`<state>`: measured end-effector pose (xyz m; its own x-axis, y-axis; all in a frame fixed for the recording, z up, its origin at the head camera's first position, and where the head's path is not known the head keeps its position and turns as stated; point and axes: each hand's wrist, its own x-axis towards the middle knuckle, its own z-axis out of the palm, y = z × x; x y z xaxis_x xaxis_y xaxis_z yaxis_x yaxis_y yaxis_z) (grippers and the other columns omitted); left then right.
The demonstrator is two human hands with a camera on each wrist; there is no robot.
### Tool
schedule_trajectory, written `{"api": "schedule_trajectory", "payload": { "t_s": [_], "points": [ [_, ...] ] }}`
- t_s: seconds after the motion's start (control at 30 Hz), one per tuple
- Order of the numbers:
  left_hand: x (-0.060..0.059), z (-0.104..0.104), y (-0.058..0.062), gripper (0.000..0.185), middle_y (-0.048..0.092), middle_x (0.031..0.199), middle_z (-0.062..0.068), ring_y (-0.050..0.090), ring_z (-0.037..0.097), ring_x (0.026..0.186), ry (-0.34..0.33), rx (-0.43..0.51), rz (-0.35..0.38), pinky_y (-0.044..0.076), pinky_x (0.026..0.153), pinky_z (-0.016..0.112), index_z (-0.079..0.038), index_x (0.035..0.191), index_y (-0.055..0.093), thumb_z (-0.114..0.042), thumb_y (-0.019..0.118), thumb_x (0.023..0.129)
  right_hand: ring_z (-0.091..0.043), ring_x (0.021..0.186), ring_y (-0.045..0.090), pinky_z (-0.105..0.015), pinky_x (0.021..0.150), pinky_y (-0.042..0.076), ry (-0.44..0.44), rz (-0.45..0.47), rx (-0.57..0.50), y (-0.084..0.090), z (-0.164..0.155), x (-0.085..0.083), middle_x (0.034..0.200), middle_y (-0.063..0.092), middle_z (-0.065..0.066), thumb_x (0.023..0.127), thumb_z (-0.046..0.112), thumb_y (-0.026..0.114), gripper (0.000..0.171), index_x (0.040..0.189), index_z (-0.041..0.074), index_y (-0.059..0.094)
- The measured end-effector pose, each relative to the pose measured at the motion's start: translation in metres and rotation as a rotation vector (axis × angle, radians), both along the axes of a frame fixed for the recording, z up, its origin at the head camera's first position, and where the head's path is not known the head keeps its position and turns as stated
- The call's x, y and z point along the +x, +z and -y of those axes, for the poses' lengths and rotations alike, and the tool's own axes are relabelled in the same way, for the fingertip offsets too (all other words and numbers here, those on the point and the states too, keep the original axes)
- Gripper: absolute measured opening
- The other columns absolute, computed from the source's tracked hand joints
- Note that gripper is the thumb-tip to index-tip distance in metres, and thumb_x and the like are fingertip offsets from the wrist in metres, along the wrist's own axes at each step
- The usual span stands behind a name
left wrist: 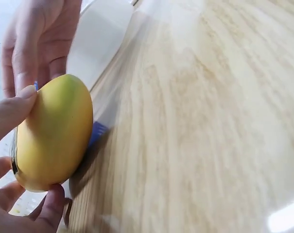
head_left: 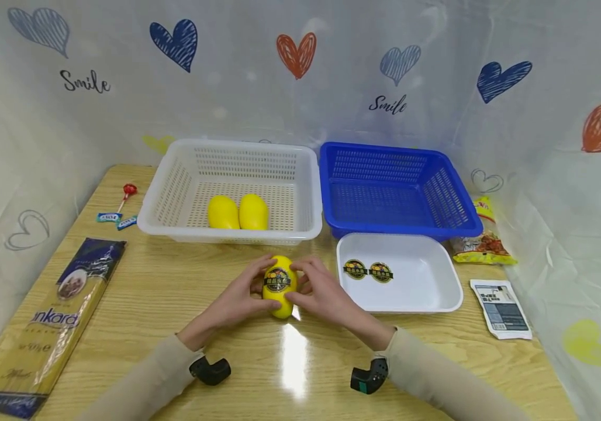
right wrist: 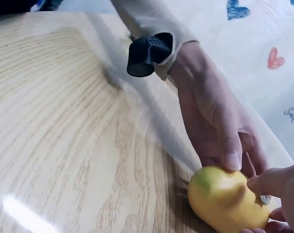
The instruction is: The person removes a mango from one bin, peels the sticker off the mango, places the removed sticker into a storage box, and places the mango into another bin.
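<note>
The mango (head_left: 280, 286) stands on the wooden surface (head_left: 174, 280) in front of the person, a dark round sticker (head_left: 277, 280) on its upper face, and both hands hold it: the left hand (head_left: 239, 298) curls round its left side, the right hand (head_left: 320, 292) round its right, fingertips at the sticker's edge. The step in hand looks like peeling that sticker; the next move would call for a fingernail under its rim while the other hand steadies the fruit. Just right lies a white tray (head_left: 437, 292) with two stickers (head_left: 368, 270) in it. Behind stand a white basket (head_left: 174, 181) holding two mangoes (head_left: 238, 211) and a blue basket (head_left: 458, 210).
</note>
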<state>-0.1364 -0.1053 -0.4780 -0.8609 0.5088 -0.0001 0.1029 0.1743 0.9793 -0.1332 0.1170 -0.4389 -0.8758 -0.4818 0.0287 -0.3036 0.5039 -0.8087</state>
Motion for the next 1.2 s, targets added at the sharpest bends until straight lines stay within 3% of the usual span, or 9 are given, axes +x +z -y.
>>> {"api": "schedule_trajectory", "payload": {
  "t_s": [0.13, 0.33, 0.57, 0.7, 0.83, 0.9, 1.1, 1.2],
  "points": [
    [0.004, -0.001, 0.001, 0.081, 0.020, 0.160, 0.013, 0.053, 0.029, 0.122, 0.042, -0.079, -0.090, 0.050, 0.093, 0.035, -0.005, 0.148, 0.037, -0.017, 0.082, 0.081, -0.019, 0.094, 0.063, -0.021, 0.076, 0.053, -0.023, -0.023, 0.014, -0.001, 0.004, 0.002, 0.120, 0.050, -0.013, 0.086, 0.011, 0.075, 0.047, 0.127, -0.001, 0.054],
    [0.012, -0.013, 0.006, 0.082, 0.032, 0.153, 0.020, 0.034, 0.036, 0.138, 0.154, -0.217, -0.269, 0.033, 0.109, 0.051, 0.000, 0.141, 0.045, -0.018, 0.088, 0.073, -0.014, 0.087, 0.060, -0.024, 0.073, 0.052, -0.045, -0.091, 0.080, 0.000, 0.010, 0.000, 0.104, 0.054, -0.005, 0.089, 0.013, 0.072, 0.024, 0.107, 0.006, 0.058],
    [0.015, -0.025, 0.008, 0.080, 0.032, 0.151, 0.020, 0.033, 0.040, 0.136, 0.210, -0.268, -0.296, 0.033, 0.107, 0.056, -0.004, 0.138, 0.049, -0.019, 0.089, 0.070, -0.010, 0.085, 0.058, -0.023, 0.074, 0.050, -0.002, -0.261, 0.078, 0.008, 0.013, 0.001, 0.095, 0.060, 0.000, 0.093, 0.004, 0.064, 0.013, 0.102, 0.011, 0.059],
    [0.014, -0.027, 0.009, 0.079, 0.032, 0.151, 0.019, 0.035, 0.040, 0.135, 0.221, -0.278, -0.277, 0.036, 0.104, 0.055, -0.005, 0.138, 0.049, -0.020, 0.088, 0.071, -0.013, 0.090, 0.060, -0.022, 0.076, 0.053, 0.025, -0.330, 0.009, 0.028, 0.005, 0.010, 0.100, 0.059, -0.001, 0.095, 0.003, 0.061, 0.012, 0.104, 0.010, 0.061],
    [0.014, -0.026, 0.011, 0.082, 0.033, 0.150, 0.015, 0.039, 0.033, 0.133, 0.220, -0.258, -0.217, 0.040, 0.103, 0.049, -0.003, 0.140, 0.046, -0.017, 0.088, 0.070, -0.017, 0.092, 0.062, -0.025, 0.075, 0.055, -0.035, -0.290, -0.039, 0.048, -0.027, 0.007, 0.105, 0.060, -0.006, 0.095, 0.002, 0.062, 0.017, 0.111, 0.008, 0.064],
    [0.014, -0.024, 0.012, 0.082, 0.032, 0.151, 0.013, 0.039, 0.032, 0.133, 0.211, -0.249, -0.193, 0.041, 0.102, 0.048, -0.003, 0.141, 0.045, -0.016, 0.088, 0.071, -0.020, 0.091, 0.065, -0.028, 0.073, 0.056, -0.088, -0.256, -0.021, 0.049, -0.054, -0.001, 0.109, 0.062, -0.010, 0.094, 0.002, 0.064, 0.021, 0.115, 0.007, 0.064],
    [0.014, -0.020, 0.013, 0.083, 0.029, 0.153, 0.013, 0.038, 0.032, 0.134, 0.177, -0.251, -0.171, 0.042, 0.101, 0.048, -0.004, 0.143, 0.042, -0.017, 0.086, 0.074, -0.029, 0.098, 0.065, -0.040, 0.075, 0.053, -0.245, -0.041, 0.246, 0.028, -0.146, -0.028, 0.112, 0.067, -0.013, 0.098, 0.008, 0.058, 0.019, 0.115, 0.007, 0.067],
    [0.013, -0.019, 0.012, 0.084, 0.028, 0.154, 0.014, 0.038, 0.031, 0.134, 0.165, -0.255, -0.169, 0.044, 0.099, 0.047, -0.004, 0.145, 0.041, -0.018, 0.086, 0.075, -0.034, 0.101, 0.062, -0.046, 0.079, 0.050, -0.255, 0.031, 0.353, 0.017, -0.180, -0.035, 0.112, 0.066, -0.016, 0.098, 0.008, 0.057, 0.018, 0.112, 0.004, 0.068]
  ]
}}
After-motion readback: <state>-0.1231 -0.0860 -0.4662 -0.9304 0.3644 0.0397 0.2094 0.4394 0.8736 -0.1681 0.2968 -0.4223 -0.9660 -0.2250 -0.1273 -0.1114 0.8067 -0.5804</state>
